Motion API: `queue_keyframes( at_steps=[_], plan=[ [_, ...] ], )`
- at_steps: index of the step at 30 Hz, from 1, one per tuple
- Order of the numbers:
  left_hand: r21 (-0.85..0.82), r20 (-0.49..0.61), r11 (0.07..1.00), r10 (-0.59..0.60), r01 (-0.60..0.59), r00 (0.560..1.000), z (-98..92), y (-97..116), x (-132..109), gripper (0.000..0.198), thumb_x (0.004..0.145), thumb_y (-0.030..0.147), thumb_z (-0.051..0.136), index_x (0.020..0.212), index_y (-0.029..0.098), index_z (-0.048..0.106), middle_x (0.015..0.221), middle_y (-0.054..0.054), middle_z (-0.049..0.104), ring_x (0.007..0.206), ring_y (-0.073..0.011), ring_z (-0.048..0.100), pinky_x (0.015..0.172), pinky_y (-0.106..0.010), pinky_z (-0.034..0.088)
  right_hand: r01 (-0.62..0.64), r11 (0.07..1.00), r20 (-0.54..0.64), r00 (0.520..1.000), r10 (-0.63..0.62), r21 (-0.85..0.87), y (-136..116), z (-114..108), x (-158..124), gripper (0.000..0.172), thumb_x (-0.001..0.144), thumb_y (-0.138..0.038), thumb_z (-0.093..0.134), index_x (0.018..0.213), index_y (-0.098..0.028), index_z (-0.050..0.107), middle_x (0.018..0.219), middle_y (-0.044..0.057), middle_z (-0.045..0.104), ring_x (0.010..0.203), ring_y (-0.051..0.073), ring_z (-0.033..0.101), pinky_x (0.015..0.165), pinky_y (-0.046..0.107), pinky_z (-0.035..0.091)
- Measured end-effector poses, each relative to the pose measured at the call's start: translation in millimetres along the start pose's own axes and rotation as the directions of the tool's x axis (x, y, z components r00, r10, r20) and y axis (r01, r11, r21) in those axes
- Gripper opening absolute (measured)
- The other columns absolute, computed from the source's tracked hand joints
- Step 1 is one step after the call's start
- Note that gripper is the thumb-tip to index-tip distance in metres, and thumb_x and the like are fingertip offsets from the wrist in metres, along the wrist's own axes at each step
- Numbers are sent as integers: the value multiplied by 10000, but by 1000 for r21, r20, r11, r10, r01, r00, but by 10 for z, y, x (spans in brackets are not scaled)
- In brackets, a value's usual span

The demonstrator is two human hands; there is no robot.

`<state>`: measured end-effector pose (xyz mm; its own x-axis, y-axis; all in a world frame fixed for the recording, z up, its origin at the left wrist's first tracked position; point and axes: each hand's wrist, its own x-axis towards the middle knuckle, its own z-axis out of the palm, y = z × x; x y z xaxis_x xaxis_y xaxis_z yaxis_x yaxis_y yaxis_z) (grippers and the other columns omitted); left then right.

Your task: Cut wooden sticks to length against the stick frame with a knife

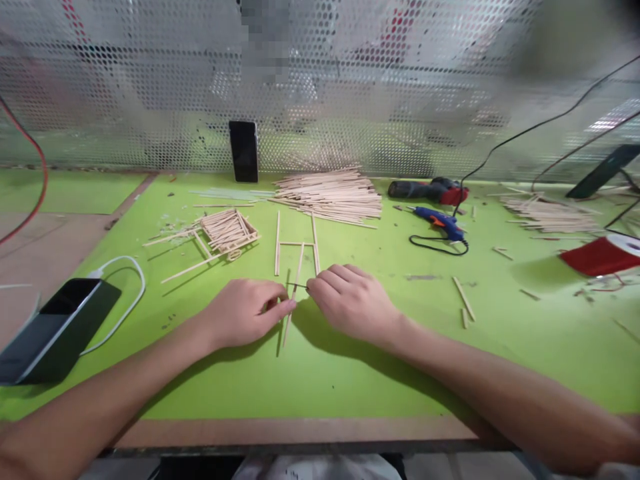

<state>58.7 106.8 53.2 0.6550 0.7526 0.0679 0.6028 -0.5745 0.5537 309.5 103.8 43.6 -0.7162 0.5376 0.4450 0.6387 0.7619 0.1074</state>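
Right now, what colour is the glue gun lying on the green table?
The glue gun is mainly blue with some orange; head view.

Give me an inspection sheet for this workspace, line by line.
Surface: green tabletop, marked and littered.
Job's things: stick in hand, H-shaped stick frame beyond, stick-built box left, stick pile.
Clutter: offcuts, glue gun, red spool.
Hands: left hand pinching the stick; right hand holding a thin dark tool across it.
Cables: white cable left, black cord at glue gun, red cable far left.
Surroundings: perforated panel behind, phone upright before it.
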Motion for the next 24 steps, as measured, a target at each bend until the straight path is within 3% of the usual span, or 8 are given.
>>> queue_keyframes(
  at_steps=[4,10,13,19,24],
  plan=[
    [-114,-3,992,-53,53,999,34,103,16,445,1099,422,471,750,190,619,616,15,637,499,-133,555,495,-265,369,25,1000,-80,996,-27,-14,-1,11,-20,226,1034,-104,515,955,-177,713,811,15,713,728,167,587,723,335,391],
    [-160,-56,987,-43,34,997,-8,125,28,435,1116,388,393,754,204,550,643,21,601,567,-140,563,562,-274,401,81,996,-243,966,-88,-39,57,6,-11,186,1018,-86,558,991,-198,704,828,-6,740,733,150,612,742,317,430],
    [-145,-72,989,-20,9,997,1,127,30,437,1121,392,372,755,207,523,642,29,577,569,-133,550,571,-271,404,72,997,-243,967,-73,-11,98,34,-24,175,1032,-118,567,1004,-214,711,829,-7,742,756,144,635,737,308,446],
    [-18,-64,999,36,-37,997,-15,-167,10,446,1101,371,340,733,220,543,601,1,587,503,-150,544,522,-289,400,-118,993,-150,982,119,11,293,-18,-102,277,1050,-142,467,997,-213,729,837,47,747,746,176,648,721,332,479],
    [155,-161,988,48,-22,986,-120,-436,29,415,1096,333,367,771,213,596,669,-47,642,604,-206,604,612,-355,469,-380,922,-7,925,380,-71,682,-39,-112,295,1081,-263,457,1051,-162,733,941,120,771,735,226,646,675,363,445]
  ],
)
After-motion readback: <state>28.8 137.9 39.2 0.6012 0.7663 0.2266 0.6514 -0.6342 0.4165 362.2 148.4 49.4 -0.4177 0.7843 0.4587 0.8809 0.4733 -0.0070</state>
